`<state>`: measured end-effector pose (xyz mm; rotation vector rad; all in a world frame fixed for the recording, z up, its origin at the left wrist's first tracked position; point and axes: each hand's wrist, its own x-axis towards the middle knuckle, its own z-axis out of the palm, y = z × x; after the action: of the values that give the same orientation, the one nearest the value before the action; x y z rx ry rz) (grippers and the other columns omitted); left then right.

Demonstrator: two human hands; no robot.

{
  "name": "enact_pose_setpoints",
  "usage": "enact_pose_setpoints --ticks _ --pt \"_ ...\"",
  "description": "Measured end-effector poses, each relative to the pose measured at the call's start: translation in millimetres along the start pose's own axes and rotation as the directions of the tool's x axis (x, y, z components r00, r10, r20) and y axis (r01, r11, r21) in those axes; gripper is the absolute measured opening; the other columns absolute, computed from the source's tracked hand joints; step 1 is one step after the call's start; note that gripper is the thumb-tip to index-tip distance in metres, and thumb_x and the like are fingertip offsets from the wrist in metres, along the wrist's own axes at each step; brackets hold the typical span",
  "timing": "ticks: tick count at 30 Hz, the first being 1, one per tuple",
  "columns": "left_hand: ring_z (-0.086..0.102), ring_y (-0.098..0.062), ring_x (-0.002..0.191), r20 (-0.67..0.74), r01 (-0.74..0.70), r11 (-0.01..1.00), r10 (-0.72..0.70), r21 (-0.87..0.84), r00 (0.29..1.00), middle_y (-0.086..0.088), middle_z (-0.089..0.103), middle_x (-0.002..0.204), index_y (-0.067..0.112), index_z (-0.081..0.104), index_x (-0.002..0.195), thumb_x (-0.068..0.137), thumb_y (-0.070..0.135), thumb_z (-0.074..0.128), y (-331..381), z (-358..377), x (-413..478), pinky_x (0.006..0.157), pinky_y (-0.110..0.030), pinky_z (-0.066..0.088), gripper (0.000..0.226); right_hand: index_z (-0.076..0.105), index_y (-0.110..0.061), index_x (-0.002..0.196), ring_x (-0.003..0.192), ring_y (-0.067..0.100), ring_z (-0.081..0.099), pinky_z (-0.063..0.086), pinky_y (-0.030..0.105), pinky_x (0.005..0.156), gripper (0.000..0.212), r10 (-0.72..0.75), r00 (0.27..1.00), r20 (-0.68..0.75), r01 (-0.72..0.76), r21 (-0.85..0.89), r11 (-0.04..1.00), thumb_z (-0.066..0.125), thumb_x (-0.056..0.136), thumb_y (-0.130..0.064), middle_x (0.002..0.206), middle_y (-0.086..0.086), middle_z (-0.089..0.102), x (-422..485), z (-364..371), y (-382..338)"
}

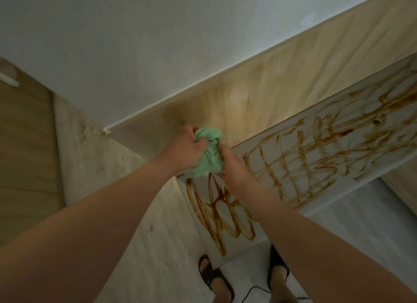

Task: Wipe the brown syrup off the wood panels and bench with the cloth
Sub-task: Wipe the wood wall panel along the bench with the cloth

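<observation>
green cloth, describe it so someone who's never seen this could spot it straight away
Follow the long wood panel running diagonally under the white wall down to its lower left end, beside the bench streaked with brown syrup. There the left hand and right hand grip a bunched cloth. It is the only mint-green thing among whites, tans and browns.

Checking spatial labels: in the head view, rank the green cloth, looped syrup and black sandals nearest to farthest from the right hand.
1. green cloth, gripped in the right hand.
2. looped syrup, just below that hand.
3. black sandals, lowest, at the view's bottom.
</observation>
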<state>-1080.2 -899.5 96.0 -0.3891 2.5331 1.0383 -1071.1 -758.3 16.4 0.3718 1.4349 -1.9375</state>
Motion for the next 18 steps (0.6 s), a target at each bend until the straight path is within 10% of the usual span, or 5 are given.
enact_pose_setpoints --ticks 6,11,15,18 --pt "0.066 -0.025 0.115 0.29 0.152 0.972 -0.095 -0.18 0.952 -0.012 0.071 0.118 0.007 0.067 0.12 0.072 0.028 0.048 -2.0 -32.5 -10.3 0.105 -0.047 0.053 0.056 0.07 -0.024 0.125 0.102 0.02 0.075 0.06 0.039 0.089 0.065 0.045 0.998 -0.043 -0.035 0.222 0.974 0.032 0.102 -0.071 0.116 0.008 0.077 23.9 50.3 -0.2" --pt "0.067 -0.015 0.116 0.234 -0.086 0.996 0.092 -0.034 0.968 0.005 0.074 0.118 0.03 0.071 0.123 0.085 0.018 0.047 -15.6 -57.5 -20.5 0.108 -0.043 0.05 0.046 0.062 -0.021 0.137 0.123 0.02 0.063 0.045 0.045 0.116 0.069 -0.109 0.98 -0.168 0.139 0.178 0.974 0.03 0.102 -0.071 0.132 0.006 0.067 47.5 73.5 -11.7" --pt "0.063 -0.014 0.123 0.045 -0.113 0.993 0.114 -0.016 0.992 0.007 0.07 0.126 0.036 0.067 0.125 0.092 0.009 0.045 -33.9 -79.6 -20.7 0.11 -0.041 0.049 0.048 0.01 -0.024 0.166 0.157 0.019 0.016 0.009 0.035 0.127 0.071 -0.335 0.867 -0.369 0.38 0.055 0.923 0.027 0.106 -0.059 0.173 -0.001 0.006 79.0 104.3 -49.2" --pt "0.071 -0.019 0.084 -0.228 -0.039 0.977 0.088 0.209 0.97 0.004 0.075 0.088 0.024 0.075 0.088 0.092 0.009 0.051 -62.8 -110.5 -28.1 0.076 -0.035 0.059 0.029 -0.002 -0.014 0.165 0.159 0.023 -0.01 -0.002 0.042 0.128 0.058 -0.314 0.784 -0.535 0.264 -0.17 0.95 0.018 0.114 -0.032 0.172 0.006 -0.016 112.1 136.0 -66.4"
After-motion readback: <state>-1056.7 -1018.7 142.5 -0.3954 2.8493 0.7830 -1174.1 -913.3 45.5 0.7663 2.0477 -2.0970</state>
